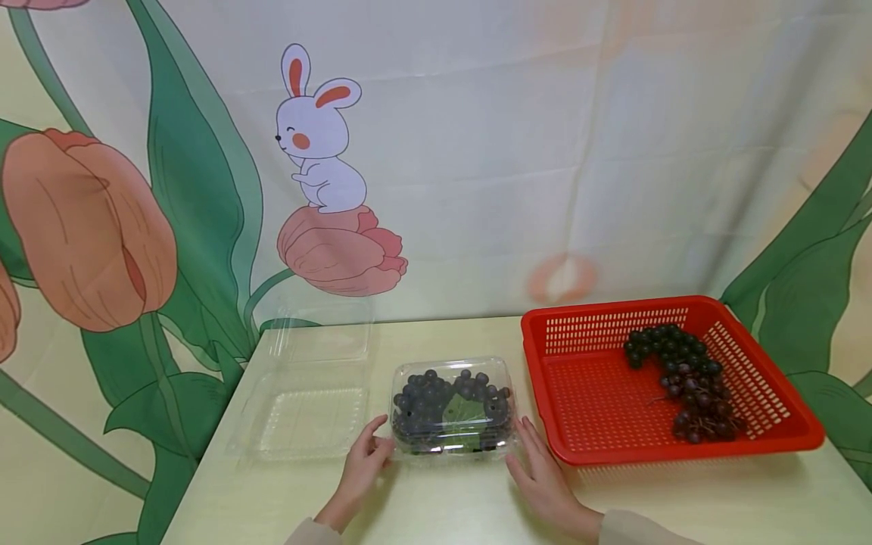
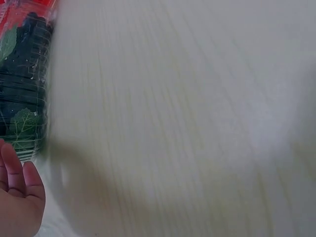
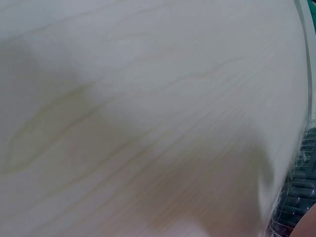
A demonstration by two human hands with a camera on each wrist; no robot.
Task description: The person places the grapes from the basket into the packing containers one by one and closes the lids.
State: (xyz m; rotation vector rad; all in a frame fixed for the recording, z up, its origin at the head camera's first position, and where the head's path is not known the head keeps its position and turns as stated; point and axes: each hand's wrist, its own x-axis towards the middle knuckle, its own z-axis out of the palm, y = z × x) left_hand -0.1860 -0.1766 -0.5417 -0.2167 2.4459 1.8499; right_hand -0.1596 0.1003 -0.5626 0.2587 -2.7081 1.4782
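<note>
A clear plastic box [image 1: 453, 409] with its lid down stands on the table, holding dark grapes [image 1: 422, 405] and a green leaf [image 1: 463, 416]. At its left side is my left hand [image 1: 364, 465], fingers relaxed and slightly bent, close to the front left corner. My right hand [image 1: 545, 481] lies along the box's right side with fingers extended. The left wrist view has the left hand [image 2: 19, 197] beside the box's end [image 2: 22, 89]. Only a sliver of the right hand [image 3: 305, 224] shows near the box [image 3: 296, 192] in the right wrist view.
A red basket [image 1: 593, 446] at the right holds bunches of green grapes [image 1: 668, 344] and dark red grapes [image 1: 705, 405]. An open clear container [image 1: 309, 424] sits at the left, its lid [image 1: 327, 341] raised toward the printed backdrop [image 1: 463, 151].
</note>
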